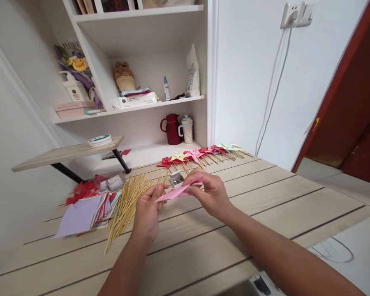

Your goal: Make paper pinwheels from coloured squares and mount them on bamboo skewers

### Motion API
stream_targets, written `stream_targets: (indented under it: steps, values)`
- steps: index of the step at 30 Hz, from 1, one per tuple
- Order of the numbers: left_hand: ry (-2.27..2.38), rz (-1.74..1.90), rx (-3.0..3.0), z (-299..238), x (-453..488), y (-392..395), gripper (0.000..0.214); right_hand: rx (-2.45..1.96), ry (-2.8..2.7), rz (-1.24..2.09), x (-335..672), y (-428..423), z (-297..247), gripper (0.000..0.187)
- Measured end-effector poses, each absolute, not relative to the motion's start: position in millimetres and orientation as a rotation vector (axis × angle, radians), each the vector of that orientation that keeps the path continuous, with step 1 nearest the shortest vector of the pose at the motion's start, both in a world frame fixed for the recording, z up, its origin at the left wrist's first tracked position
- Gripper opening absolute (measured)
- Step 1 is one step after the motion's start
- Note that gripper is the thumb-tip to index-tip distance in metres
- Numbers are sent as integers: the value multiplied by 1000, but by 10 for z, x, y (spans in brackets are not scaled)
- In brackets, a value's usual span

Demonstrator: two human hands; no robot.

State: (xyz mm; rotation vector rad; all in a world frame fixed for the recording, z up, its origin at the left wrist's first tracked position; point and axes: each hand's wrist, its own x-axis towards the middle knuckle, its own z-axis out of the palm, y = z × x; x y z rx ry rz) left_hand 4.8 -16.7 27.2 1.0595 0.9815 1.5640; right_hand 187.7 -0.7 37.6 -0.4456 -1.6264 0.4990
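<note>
Both my hands hold a folded pink paper above the wooden table. My left hand pinches its left end, and a thin wooden stick rises from the same fingers. My right hand pinches the paper's right part with closed fingers. Just behind the paper sits a small white box of pins. A heap of bamboo sticks lies left of my left hand. A stack of coloured paper squares lies further left.
A row of finished paper pinwheels lies along the table's far edge. Red paper scraps sit at the far left. Shelves behind hold a red jug, a cup and boxes. A small raised shelf juts over the table's left.
</note>
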Motion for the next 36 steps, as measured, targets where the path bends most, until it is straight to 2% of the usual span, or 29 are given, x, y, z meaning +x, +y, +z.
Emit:
stream_targets:
  steps: [10, 24, 36]
  values:
    - [1012, 1549, 1084, 201, 77, -159, 23, -415, -1642, 469, 1893, -34, 414, 5]
    - [1156, 1712, 1348, 282, 143, -290, 15, -412, -1607, 458, 1894, -25, 419, 5]
    - [1159, 1769, 1541, 320, 119, -346, 16, -407, -1607, 462, 1902, -37, 427, 9]
